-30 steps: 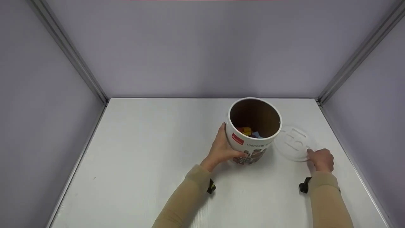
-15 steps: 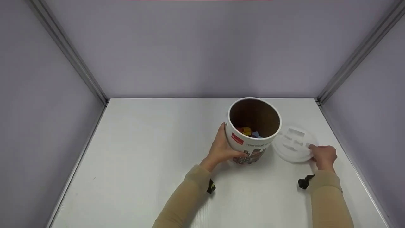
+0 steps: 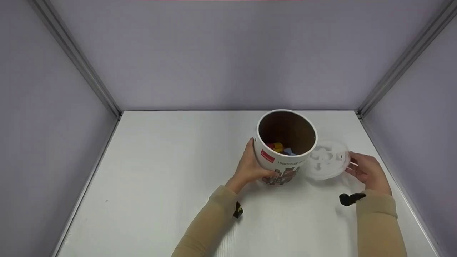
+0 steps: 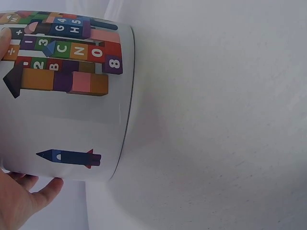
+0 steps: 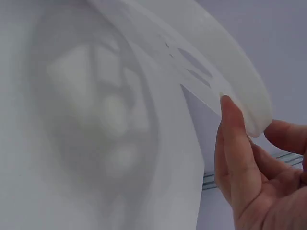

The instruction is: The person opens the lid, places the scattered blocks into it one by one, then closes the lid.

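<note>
A white cylindrical bucket (image 3: pixel 285 162) with a red label and printed block pictures stands on the right half of the table. Several coloured blocks (image 3: pixel 280 148) lie at its bottom. My left hand (image 3: pixel 250 166) grips the bucket's left side, thumb across the front; the left wrist view shows the printed wall (image 4: pixel 62 120) close up. Just right of the bucket, my right hand (image 3: pixel 369 171) pinches the edge of a translucent round lid (image 3: pixel 326 160) with cut-out shapes. In the right wrist view the lid (image 5: pixel 225 57) is tilted above the table, its shadow below.
The white table (image 3: pixel 171 171) is bounded by a grey back wall (image 3: pixel 228 57) and side walls, with the right wall (image 3: pixel 421 135) close beside my right hand. A black wrist camera (image 3: pixel 346 200) sticks out from the right sleeve.
My right hand has picked the lid's edge up from the table, turning palm-side under it and tilting it. The lid has shifted slightly left. My left hand and the bucket stay almost still.
</note>
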A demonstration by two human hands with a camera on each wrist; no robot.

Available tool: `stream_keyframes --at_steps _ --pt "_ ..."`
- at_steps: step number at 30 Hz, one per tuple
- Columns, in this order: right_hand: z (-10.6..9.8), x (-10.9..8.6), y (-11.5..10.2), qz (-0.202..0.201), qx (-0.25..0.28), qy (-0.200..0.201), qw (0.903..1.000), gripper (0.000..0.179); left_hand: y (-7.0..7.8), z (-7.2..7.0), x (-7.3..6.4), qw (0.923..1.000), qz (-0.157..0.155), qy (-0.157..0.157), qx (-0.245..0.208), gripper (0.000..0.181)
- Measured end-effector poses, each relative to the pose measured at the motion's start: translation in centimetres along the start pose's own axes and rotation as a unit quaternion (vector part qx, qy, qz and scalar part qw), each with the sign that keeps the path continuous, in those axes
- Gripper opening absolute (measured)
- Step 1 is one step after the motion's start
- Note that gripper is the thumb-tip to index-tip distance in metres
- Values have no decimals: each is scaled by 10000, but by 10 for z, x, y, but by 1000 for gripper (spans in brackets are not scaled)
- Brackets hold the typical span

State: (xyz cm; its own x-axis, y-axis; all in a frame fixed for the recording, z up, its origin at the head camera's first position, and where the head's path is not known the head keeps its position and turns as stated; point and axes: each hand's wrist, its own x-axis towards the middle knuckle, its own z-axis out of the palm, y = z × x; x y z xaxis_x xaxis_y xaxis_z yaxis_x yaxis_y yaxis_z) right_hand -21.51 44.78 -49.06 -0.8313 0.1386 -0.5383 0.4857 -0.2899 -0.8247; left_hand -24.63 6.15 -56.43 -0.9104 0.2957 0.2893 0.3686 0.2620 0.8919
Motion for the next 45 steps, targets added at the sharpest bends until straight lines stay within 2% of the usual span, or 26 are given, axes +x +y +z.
stream_keyframes --at_steps 3,5,6,8,11,13,15,18,21,23,26,33,37,40,41,43,45 --pt "13 -6 -5 -596 -729 -42 9956 34 0 -1 -1 10000 3 2 2 134" --pt "23 -10 -8 -1146 -1504 49 9819 48 1 -1 -1 10000 -12 6 24 134" --pt "28 -13 -9 -1441 -1919 139 9707 53 1 -1 -1 10000 -17 7 34 135" --pt "38 -18 -12 -2042 -2686 377 9406 57 1 -1 -1 10000 -29 13 70 135" --pt "53 -25 -16 -2854 -3355 729 8948 50 1 1 0 10000 -40 4 52 135" --pt "61 -31 -17 -3304 -3481 876 8729 45 0 1 0 10000 -52 -2 47 134" --pt "68 -36 -19 -3678 -3451 963 8581 43 0 2 -1 10000 -75 -6 41 134" --pt "77 -45 -22 -4202 -3195 935 8441 38 1 2 -1 10000 -92 8 21 134" --pt "85 -51 -26 -4762 -2820 713 8299 32 1 3 -1 10000 -85 24 4 134" --pt "90 -55 -27 -5175 -2625 522 8127 28 0 2 -1 10000 -74 25 -6 134" --pt "97 -59 -28 -5684 -2595 270 7803 29 0 3 0 10000 -55 21 -14 133" --pt "113 -70 -29 -6293 -3494 -100 6941 45 -1 3 0 9999 -77 1 -64 133" --pt "123 -76 -28 -6485 -4114 -447 6389 53 -1 1 0 10000 -3 11 -81 135" --pt "129 -79 -28 -6564 -4451 -784 6040 52 -2 1 1 10000 71 28 -23 137" --pt "131 -80 -28 -6568 -4548 -890 5949 51 -2 1 1 9999 99 32 5 137" --pt "134 -80 -27 -6537 -4692 -1077 5839 49 -2 0 1 9999 132 37 52 136" --pt "135 -81 -26 -6441 -4811 -1229 5819 47 -2 0 1 9998 139 30 112 136"
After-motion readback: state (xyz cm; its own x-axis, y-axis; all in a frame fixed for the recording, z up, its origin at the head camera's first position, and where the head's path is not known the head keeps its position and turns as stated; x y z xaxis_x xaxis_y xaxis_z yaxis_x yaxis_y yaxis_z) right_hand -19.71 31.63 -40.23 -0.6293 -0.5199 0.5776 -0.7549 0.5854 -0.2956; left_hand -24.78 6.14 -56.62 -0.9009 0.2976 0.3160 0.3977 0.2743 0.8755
